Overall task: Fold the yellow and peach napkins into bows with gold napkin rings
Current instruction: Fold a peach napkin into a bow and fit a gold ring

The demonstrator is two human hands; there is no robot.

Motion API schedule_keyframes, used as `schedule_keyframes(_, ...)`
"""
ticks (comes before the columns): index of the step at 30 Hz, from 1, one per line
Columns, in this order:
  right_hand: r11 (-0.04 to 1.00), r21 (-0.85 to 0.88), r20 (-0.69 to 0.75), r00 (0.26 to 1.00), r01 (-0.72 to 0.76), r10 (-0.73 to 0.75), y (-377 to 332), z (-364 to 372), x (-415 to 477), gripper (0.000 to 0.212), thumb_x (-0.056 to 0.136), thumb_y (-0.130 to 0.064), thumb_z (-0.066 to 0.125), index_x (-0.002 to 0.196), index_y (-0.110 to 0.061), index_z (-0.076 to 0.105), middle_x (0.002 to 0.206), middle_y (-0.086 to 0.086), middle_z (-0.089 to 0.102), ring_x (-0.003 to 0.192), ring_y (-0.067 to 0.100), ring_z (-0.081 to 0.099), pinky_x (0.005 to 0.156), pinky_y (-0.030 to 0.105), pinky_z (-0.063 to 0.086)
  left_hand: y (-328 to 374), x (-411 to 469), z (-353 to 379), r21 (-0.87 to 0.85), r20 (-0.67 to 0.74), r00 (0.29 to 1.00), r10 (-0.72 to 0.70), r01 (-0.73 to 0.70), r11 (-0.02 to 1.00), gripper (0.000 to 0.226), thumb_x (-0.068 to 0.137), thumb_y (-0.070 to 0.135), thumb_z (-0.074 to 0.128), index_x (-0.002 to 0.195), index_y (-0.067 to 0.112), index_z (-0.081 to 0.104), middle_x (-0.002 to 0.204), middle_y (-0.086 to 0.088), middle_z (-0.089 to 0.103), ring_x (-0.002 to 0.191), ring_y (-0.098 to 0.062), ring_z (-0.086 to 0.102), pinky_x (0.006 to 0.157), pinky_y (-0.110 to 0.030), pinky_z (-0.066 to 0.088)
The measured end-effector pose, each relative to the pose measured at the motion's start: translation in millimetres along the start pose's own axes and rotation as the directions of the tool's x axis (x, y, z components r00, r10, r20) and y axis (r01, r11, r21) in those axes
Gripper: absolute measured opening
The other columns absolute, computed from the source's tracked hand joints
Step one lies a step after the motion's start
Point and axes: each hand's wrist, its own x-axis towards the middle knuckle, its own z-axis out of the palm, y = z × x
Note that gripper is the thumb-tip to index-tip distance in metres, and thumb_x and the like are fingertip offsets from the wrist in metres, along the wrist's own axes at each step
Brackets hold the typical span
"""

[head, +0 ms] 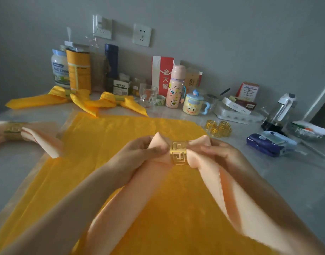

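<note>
Peach cloth sits at the far left edge of my feed: a finished peach bow [38,137] lying on the pale countertop [14,172], cinched at the waist by a gold band [13,132]. Further back, near the wall, I can make out two yellow bows, the first yellow bow [47,98] and, to its right, the second yellow bow [112,102], both lying in front of a row of jars and tins.

A flat yellow napkin [112,162] is spread across the middle of the counter, under both forearms. Over it, the left hand [139,150] pinches the left loop of the peach napkin [231,190], its fingers curled and closed on the fabric just beside the gold napkin ring [178,153]. The ring wraps the napkin's gathered middle, its cut-out key pattern facing me. Two long tails run from the ring toward me, one below each wrist. Straight behind the ring, by the wall, stand a pink bottle [176,87] and a cartoon mug [193,105].

The right hand [220,153] grips the right loop, fingers curled over the cloth with the tips close to the ring.

Just past the yellow napkin's far right corner lies a cluster of spare gold rings [219,128], touching one another. Further right I see a blue tissue pack [270,144] on the counter, and behind it a clear blender bottle [281,111].
</note>
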Motion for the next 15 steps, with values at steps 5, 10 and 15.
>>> schedule_keyframes(5, 0.993, 0.079, 0.096, 0.992, -0.089, 0.081, -0.4, 10.1, 20.5, 0.049, 0.049, -0.033, 0.086, 0.083, -0.003, 0.068, 0.065, 0.019, 0.064, 0.046, 0.022, 0.061, 0.043, 0.025, 0.048, 3.1, 0.9, -0.3, -0.070, -0.090, 0.987, 0.133, -0.140, 0.988, 0.012, 0.086, 0.015, 0.059, 0.093, 0.006, 0.062, 0.076, -0.006, 0.064, 0.059, -0.013, 0.059, 0.049, -0.018, 0.047)
schedule_keyframes(10, 0.938, -0.344, -0.002, 0.998, 0.051, -0.055, -19.8, -8.4, 38.8, 0.015, 0.090, -0.009, 0.052, 0.099, -0.014, 0.063, 0.105, 0.014, 0.068, 0.088, 0.019, 0.066, 0.073, 0.027, 0.051, 4.3, 5.3, -9.3, 0.172, -0.295, 0.940, 0.171, -0.124, 0.977, 0.011, 0.085, 0.014, 0.064, 0.094, 0.008, 0.064, 0.080, -0.007, 0.068, 0.063, -0.011, 0.063, 0.051, -0.020, 0.049)
schedule_keyframes(15, 0.744, -0.561, 0.233, 0.932, 0.362, -0.277, -59.2, 10.0, 14.4, 0.046, 0.070, -0.040, 0.075, 0.111, -0.028, 0.059, 0.108, -0.009, 0.067, 0.099, 0.003, 0.061, 0.084, 0.018, 0.049, 8.9, 4.6, -11.9, 0.216, -0.268, 0.954, 0.132, -0.074, 0.974, 0.013, 0.087, 0.014, 0.062, 0.098, 0.007, 0.062, 0.084, -0.011, 0.069, 0.063, -0.013, 0.063, 0.051, -0.022, 0.050)
